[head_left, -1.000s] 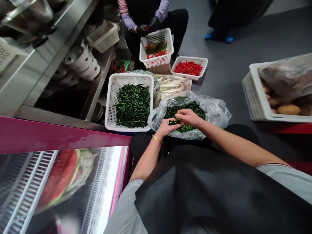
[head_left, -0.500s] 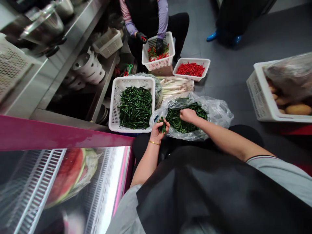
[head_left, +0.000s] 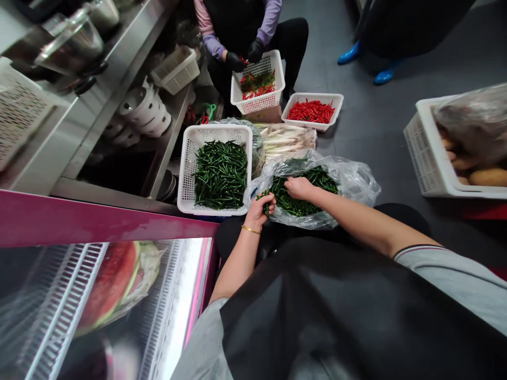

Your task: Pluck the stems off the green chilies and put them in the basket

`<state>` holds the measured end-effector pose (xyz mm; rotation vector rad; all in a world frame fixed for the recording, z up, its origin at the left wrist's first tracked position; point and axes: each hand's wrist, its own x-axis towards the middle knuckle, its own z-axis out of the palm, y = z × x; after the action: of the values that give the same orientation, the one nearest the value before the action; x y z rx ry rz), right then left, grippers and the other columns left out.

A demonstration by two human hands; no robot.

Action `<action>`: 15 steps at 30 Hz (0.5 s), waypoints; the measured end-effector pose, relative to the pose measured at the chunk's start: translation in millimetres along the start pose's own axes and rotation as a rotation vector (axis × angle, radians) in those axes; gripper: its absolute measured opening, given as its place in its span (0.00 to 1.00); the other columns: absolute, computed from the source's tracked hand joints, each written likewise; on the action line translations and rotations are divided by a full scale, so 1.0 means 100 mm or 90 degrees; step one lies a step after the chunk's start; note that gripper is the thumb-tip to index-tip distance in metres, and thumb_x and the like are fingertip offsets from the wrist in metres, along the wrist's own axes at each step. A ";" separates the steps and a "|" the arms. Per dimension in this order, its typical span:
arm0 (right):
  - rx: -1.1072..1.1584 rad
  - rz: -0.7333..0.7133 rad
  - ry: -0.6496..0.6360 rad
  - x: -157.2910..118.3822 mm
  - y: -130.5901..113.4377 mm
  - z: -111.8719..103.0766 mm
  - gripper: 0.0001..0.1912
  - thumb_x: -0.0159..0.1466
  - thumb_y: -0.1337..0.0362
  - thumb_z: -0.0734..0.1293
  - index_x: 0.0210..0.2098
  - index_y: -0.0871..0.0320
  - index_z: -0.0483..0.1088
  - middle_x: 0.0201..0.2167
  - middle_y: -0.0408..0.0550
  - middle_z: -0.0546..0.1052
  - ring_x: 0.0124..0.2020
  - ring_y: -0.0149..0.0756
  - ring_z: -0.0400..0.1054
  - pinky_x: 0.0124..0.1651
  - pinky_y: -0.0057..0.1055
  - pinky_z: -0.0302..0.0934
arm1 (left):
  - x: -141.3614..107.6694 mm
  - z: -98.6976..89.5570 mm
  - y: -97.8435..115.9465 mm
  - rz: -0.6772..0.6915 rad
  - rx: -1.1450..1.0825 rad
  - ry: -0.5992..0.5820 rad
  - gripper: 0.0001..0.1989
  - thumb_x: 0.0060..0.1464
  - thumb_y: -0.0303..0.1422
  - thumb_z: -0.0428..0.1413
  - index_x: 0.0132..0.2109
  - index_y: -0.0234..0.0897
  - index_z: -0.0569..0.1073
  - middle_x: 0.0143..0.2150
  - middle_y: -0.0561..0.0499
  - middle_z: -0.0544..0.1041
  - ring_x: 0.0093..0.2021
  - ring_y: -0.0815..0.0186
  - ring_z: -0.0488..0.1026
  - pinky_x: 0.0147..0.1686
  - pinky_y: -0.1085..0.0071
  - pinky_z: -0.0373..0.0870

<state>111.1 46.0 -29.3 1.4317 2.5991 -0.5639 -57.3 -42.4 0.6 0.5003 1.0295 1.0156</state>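
My left hand (head_left: 259, 209) is closed around a small bunch of green chilies (head_left: 265, 203), at the near left edge of a clear plastic bag (head_left: 358, 182). Over the bag, my right hand (head_left: 300, 188) has its fingers pinched together just above the loose green chilies (head_left: 322, 179) inside. Whatever those fingertips hold is too small to make out. Left of the bag stands a white perforated basket (head_left: 180, 184) with a heap of green chilies (head_left: 220, 174) in it.
Beyond the bag lie pale leeks or scallions (head_left: 287, 140) and a white basket of red chilies (head_left: 311, 112). Across from me, a co-worker's black-gloved hands (head_left: 247, 57) work above another basket (head_left: 257, 105). A potato crate (head_left: 422, 153) stands right; a lit display case (head_left: 194, 295) is at near left.
My right hand has shifted slightly left, closer to my left hand. The co-worker's gloved hand has lifted out of the basket towards the other. The blue-shoed person at upper right has moved.
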 end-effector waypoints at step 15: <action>0.021 0.025 0.061 -0.47 0.05 -0.27 0.12 0.59 0.61 0.62 0.36 0.60 0.74 0.37 0.54 0.79 0.39 0.41 0.72 0.39 0.30 0.61 | 0.14 0.25 -0.07 -0.057 0.120 0.013 0.15 0.34 0.34 0.67 0.29 0.30 0.72 0.20 0.53 0.71 0.18 0.75 0.65 0.17 0.77 0.56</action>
<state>143.0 22.1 7.6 1.5530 2.6392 -0.5493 -30.0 -31.4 0.7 0.5928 1.1617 0.8497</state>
